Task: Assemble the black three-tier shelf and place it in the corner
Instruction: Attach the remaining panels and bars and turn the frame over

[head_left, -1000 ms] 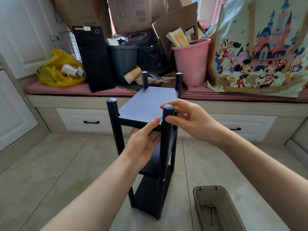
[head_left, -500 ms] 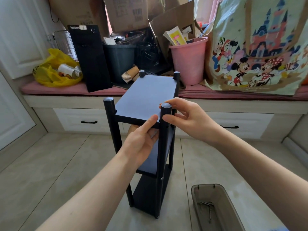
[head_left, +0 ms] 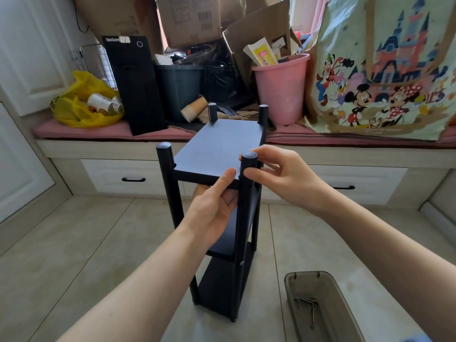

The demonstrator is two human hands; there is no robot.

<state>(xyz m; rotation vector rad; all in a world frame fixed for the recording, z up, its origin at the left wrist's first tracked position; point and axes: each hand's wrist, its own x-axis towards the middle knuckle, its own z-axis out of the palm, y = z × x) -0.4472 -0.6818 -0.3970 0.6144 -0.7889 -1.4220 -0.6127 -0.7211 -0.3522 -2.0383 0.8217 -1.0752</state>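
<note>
the black three-tier shelf (head_left: 223, 285) stands upright on the tiled floor (head_left: 74, 243) in the centre of the frame, with four posts and all three boards already in place. it is in the open part of the room, in front of the long window seat (head_left: 111, 146) that crosses the upper half of the frame, so it is not yet in a corner.

the left hand (head_left: 212, 208) holds the front edge of the top board (head_left: 222, 146): the thumb lies on the upper side and the other fingers are curled below it. the right hand (head_left: 283, 178) grips the near right post (head_left: 248, 160) just under its cap, thumb on the front and fingers wrapped behind.

we judge that the step in hand is the last check or seating of this top corner, where board and post meet. a small screw head shows lower on the same post, but we cannot tell if the top joint has its screw. a grey tray (head_left: 291, 280) with some loose screws (head_left: 308, 302) lies on the floor in the lower right of the frame, near the shelf.

the next move, we think, asks for one of two things: to take a screw from the tray if the joint is open, or to lift the shelf with both hands and carry it. which corner is meant, we cannot say.
</note>
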